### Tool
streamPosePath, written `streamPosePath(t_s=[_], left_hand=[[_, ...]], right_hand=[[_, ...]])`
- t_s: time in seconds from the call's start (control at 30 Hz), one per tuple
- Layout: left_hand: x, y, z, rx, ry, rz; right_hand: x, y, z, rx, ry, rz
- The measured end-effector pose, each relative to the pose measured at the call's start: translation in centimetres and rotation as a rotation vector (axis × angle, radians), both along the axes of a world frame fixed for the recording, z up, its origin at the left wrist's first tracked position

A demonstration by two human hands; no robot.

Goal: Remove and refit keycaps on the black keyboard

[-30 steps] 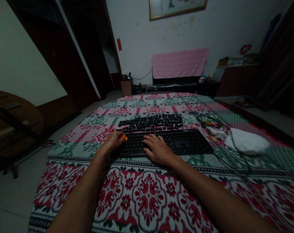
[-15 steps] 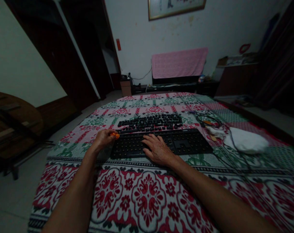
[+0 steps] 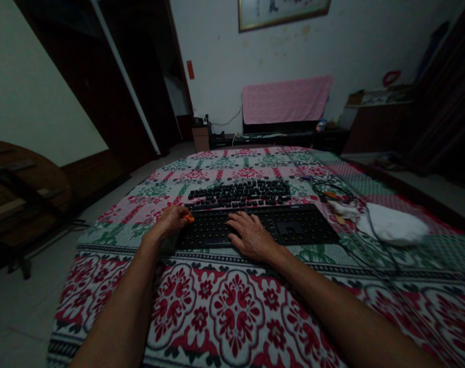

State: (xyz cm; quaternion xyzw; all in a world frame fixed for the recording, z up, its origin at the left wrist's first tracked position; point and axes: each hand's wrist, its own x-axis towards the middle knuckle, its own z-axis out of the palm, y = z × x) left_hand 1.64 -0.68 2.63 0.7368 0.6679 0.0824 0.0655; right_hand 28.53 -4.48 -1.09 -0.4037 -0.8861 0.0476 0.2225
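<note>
A black keyboard with its keycaps off lies across the patterned cloth in front of me. My left hand is closed on a small bright orange thing, its kind too small to make out, at the keyboard's upper left corner. Spread over the keyboard's middle, my right hand rests with its fingers apart and holds nothing. Just beyond the keyboard, many loose black keycaps are laid out in rows on the cloth.
Right of the keyboard lie a coiled black cable and a white cloth or bag. The red, white and green cloth covers the table. A round wooden tabletop leans at the left.
My left hand, with the orange thing, has shifted slightly right and down over the keyboard's left end. My right hand stays on the keyboard. The view has moved a little.
</note>
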Motion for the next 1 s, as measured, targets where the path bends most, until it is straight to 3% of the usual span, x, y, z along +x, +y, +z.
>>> streamPosePath(t_s=[0.27, 0.47, 0.67, 0.83, 1.0], left_hand=[[-0.9, -0.1, 0.0, 0.035, -0.176, 0.084], [0.3, 0.0, 0.1, -0.021, -0.119, -0.020], [-0.8, -0.2, 0.1, -0.013, -0.164, 0.061], [0.5, -0.2, 0.0, -0.083, -0.245, -0.047], [1.5, 0.0, -0.5, -0.040, -0.152, -0.085]], right_hand=[[-0.1, -0.1, 0.1, 0.003, 0.010, 0.003], [-0.1, 0.0, -0.1, 0.002, 0.016, 0.000], [-0.1, 0.0, 0.0, -0.006, 0.005, 0.004], [-0.2, 0.0, 0.0, 0.005, 0.017, 0.007], [-0.2, 0.0, 0.1, -0.011, 0.006, 0.005]])
